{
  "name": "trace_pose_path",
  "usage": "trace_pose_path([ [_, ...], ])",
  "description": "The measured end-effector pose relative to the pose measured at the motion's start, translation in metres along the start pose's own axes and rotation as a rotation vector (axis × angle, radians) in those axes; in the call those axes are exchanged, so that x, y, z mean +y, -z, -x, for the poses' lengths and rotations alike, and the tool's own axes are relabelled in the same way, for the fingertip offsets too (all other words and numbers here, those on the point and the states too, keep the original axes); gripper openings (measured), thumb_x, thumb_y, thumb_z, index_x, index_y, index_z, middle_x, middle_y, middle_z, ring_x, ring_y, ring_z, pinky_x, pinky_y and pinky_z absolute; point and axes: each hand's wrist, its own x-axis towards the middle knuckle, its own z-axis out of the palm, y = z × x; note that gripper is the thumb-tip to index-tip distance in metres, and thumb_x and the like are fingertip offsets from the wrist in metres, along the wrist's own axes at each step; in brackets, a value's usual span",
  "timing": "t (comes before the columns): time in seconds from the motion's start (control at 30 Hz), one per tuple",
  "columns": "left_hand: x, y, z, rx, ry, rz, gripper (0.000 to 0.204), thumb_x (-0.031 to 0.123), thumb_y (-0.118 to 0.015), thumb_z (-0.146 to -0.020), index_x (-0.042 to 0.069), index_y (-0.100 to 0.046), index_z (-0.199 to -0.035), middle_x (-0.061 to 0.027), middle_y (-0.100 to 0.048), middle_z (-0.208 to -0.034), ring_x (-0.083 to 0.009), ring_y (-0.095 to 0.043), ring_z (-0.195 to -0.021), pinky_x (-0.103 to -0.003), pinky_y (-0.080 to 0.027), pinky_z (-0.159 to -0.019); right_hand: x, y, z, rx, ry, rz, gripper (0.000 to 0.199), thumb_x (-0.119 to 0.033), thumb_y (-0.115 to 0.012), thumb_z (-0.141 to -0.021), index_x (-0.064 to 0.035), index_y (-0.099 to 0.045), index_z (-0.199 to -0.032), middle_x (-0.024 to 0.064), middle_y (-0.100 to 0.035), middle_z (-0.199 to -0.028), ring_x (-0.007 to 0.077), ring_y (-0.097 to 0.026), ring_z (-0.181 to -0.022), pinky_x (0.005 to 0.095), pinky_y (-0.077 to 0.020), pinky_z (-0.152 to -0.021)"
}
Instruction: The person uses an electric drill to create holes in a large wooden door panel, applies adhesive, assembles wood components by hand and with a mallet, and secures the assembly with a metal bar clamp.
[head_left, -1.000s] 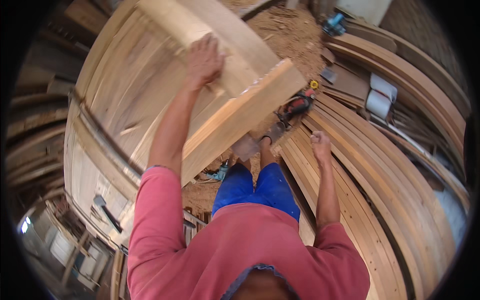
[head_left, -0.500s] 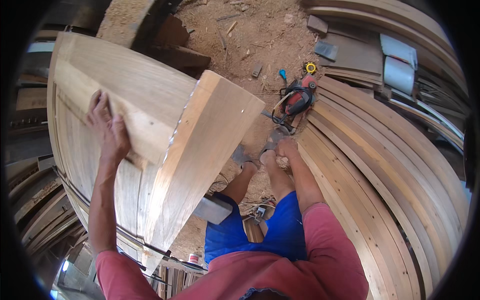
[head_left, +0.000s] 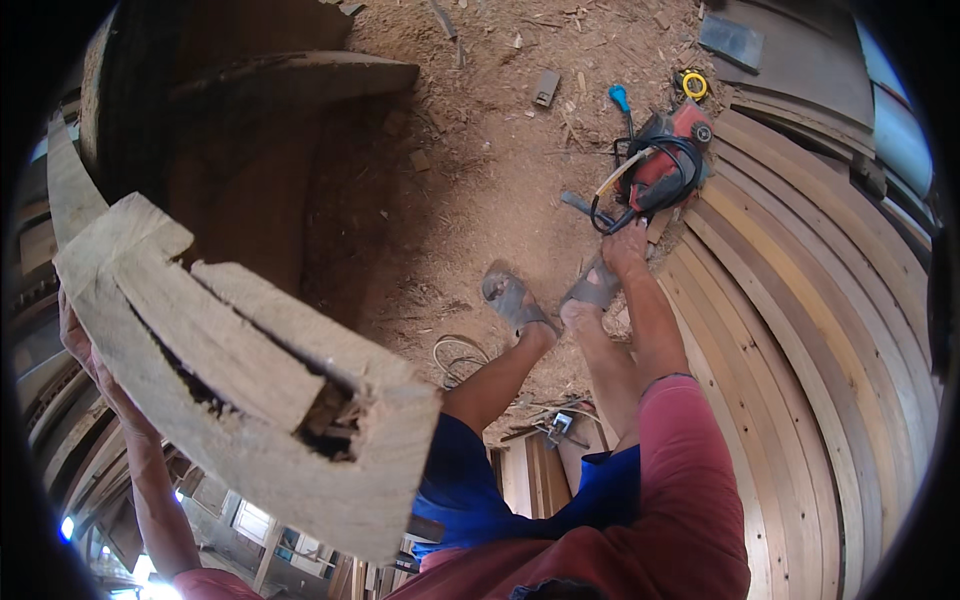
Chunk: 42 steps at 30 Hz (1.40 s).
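A large wooden panel [head_left: 270, 350] is tipped up on my left, its thick end facing me with long rough slots and a ragged hole in it. My left hand [head_left: 82, 338] holds the panel's far left side, its fingers partly hidden behind the wood. My right hand [head_left: 627, 246] reaches down beside my right foot, fingers curled at the near end of a red and black power tool [head_left: 665, 170] wrapped in its black cord. What those fingers grip is too small to make out. A dark bar [head_left: 576, 203] lies just left of that hand.
Long stacked boards [head_left: 800, 330] fill the right side. Sawdust and chips cover the floor [head_left: 480, 180]. A yellow tape measure [head_left: 693, 85], a blue plug [head_left: 619, 97] and a small block [head_left: 546, 88] lie ahead. A dark wooden beam [head_left: 340, 75] stands at the far left.
The panel has turned so its slotted end faces me. My left hand has shifted from its broad face to its far left side. My right hand has moved forward to the power tool.
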Motion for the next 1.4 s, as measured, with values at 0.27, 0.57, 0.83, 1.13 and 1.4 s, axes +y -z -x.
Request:
trace_pose_path([
  [0.27,-0.022,0.004,0.004,-0.038,-0.084,-0.057,0.082,0.064,-0.037,-0.098,0.002,-0.036,-0.152,-0.0193,-0.035,-0.155,-0.0306,-0.028,-0.15,-0.049,-0.023,-0.123,0.021,-0.018,0.042,0.241,0.348,-0.002,0.032,-0.036,-0.06,-0.092,-0.0112,-0.08,-0.099,0.0088,-0.066,-0.121,0.03,-0.051,-0.124,0.0435,-0.038,-0.104],
  [0.57,-0.028,0.011,0.007,-0.026,-0.146,-0.131,0.078,0.059,-0.036,-0.097,0.003,-0.04,-0.152,-0.0188,-0.036,-0.157,-0.0309,-0.028,-0.151,-0.049,-0.021,-0.124,-0.006,-0.041,0.017,0.134,0.226,0.032,0.03,-0.032,-0.064,-0.091,-0.0133,-0.078,-0.11,0.008,-0.064,-0.127,0.0288,-0.049,-0.131,0.0411,-0.0387,-0.105],
  [0.83,-0.024,0.009,0.0,-0.004,-0.139,-0.069,0.078,0.057,-0.036,-0.098,-0.001,-0.04,-0.151,-0.0217,-0.037,-0.155,-0.033,-0.032,-0.149,-0.048,-0.024,-0.122,-0.029,-0.035,-0.007,-0.047,0.233,0.041,0.034,-0.03,-0.058,-0.093,-0.0142,-0.078,-0.116,0.0075,-0.057,-0.139,0.0265,-0.043,-0.141,0.0428,-0.0389,-0.106],
  [1.13,-0.014,0.003,0.002,0.039,-0.225,-0.193,0.068,0.043,-0.037,-0.096,-0.002,-0.044,-0.146,-0.0269,-0.043,-0.148,-0.0395,-0.036,-0.14,-0.052,-0.024,-0.117,-0.05,0.005,0.097,0.477,0.691,0.054,0.042,-0.035,-0.061,-0.088,-0.0134,-0.074,-0.121,0.0118,-0.063,-0.134,0.0323,-0.053,-0.13,0.051,-0.0386,-0.108],
  [1.4,-0.008,0.011,0.01,0.091,-0.12,-0.126,0.061,0.024,-0.057,-0.082,-0.001,-0.047,-0.137,-0.0259,-0.043,-0.147,-0.0429,-0.044,-0.129,-0.053,-0.028,-0.111,-0.105,0.055,0.168,0.246,0.526,-0.674,0.045,-0.029,-0.069,-0.082,-0.0082,-0.067,-0.122,0.019,-0.067,-0.123,0.0377,-0.061,-0.116,0.0463,-0.0471,-0.096],
])
